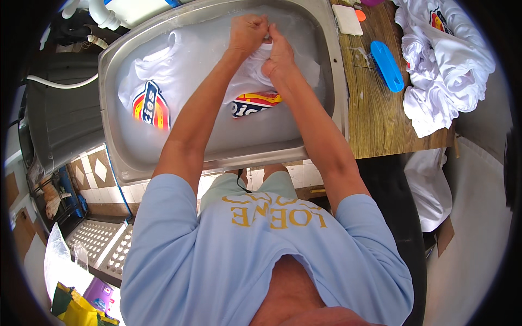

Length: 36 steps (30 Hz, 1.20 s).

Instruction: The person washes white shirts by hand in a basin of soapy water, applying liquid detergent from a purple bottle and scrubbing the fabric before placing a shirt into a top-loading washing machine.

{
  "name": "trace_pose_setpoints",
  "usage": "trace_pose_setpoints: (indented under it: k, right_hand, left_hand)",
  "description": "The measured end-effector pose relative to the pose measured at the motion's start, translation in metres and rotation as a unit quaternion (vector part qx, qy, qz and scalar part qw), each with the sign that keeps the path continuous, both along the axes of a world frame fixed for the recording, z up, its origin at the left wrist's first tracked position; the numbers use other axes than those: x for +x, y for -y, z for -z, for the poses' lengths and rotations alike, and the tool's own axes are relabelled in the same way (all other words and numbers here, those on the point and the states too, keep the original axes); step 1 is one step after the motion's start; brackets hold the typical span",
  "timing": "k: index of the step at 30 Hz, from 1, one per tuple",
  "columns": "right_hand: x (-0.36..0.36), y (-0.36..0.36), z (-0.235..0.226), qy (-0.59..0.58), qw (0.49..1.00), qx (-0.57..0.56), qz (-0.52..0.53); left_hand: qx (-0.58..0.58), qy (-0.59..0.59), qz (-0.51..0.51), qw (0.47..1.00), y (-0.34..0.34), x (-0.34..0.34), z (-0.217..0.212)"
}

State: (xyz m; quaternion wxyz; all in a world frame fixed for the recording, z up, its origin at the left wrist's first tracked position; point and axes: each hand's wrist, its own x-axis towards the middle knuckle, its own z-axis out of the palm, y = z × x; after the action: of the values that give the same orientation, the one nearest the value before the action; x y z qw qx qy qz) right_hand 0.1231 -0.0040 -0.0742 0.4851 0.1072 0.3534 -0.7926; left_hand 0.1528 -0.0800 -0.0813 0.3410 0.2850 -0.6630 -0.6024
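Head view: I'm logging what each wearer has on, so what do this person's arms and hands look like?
Both forearms are bare down to the left hand and right hand: no gloves, and no watch or rings that I can make out. Short light-blue T-shirt sleeves cover the upper arms; the shirt carries yellow-gold lettering on the chest.

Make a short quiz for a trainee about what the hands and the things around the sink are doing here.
1. True or false: both hands pinch the same white shirt over the metal sink.
2. Which thing lies on the wooden table nearest the sink? A) blue brush B) red bucket C) green bottle
3. What lies at the table's right end?

Key:
1. True: left hand and right hand each keep a shut grip on it.
2. A
3. A pile of white shirts.
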Motion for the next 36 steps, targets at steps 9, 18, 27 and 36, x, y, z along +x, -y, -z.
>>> trace_pose_setpoints:
  k: [9, 18, 27, 36]
  right_hand:
    - [-0.013, 0.002, 0.011, -0.016, 0.999, 0.047, -0.007]
    - [-0.047, -0.030, 0.105, -0.254, 0.960, -0.109, -0.048]
    - [-0.017, 0.009, 0.017, 0.021, 0.998, 0.057, -0.006]
    - [-0.009, 0.008, 0.003, 0.017, 0.998, 0.057, -0.023]
  left_hand:
    - [-0.312, 0.003, -0.034, 0.950, -0.012, 0.000, 0.005]
    - [-0.246, -0.124, 0.043, 0.960, -0.068, -0.018, -0.013]
    - [-0.209, 0.028, -0.019, 0.977, 0.004, -0.009, 0.010]
    - [-0.209, 0.137, -0.080, 0.965, 0.025, 0.021, 0.015]
